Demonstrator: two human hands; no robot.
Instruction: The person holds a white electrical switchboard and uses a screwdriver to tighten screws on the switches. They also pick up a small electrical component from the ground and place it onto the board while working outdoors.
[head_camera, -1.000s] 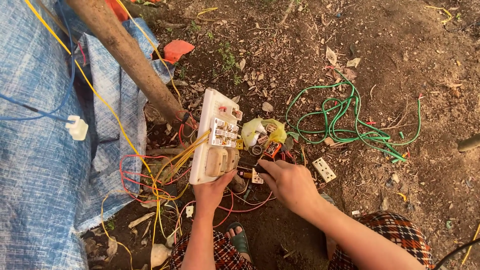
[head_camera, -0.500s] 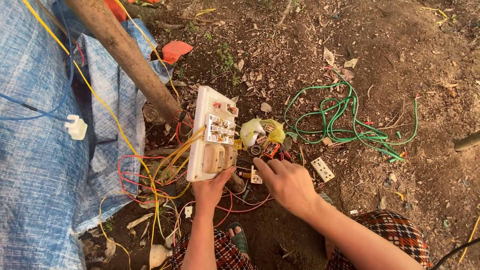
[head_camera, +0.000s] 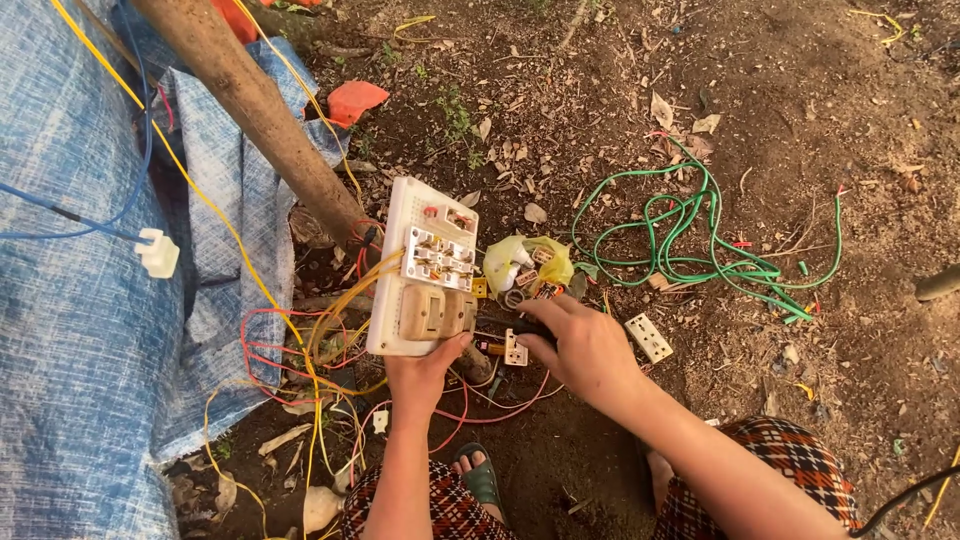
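Gripping the lower edge of a white switch board (head_camera: 422, 270), the left hand (head_camera: 425, 370) holds it tilted above the dirt ground (head_camera: 800, 120), thumb over the front beside its tan sockets and the other fingers closed behind. The right hand (head_camera: 585, 345) rests low just right of the board, fingers curled on a small dark tool (head_camera: 505, 325) over loose parts and a yellow bag (head_camera: 525, 260). Red and yellow wires (head_camera: 290, 340) trail from the board's left side; a green wire coil (head_camera: 700, 240) lies well apart to the right.
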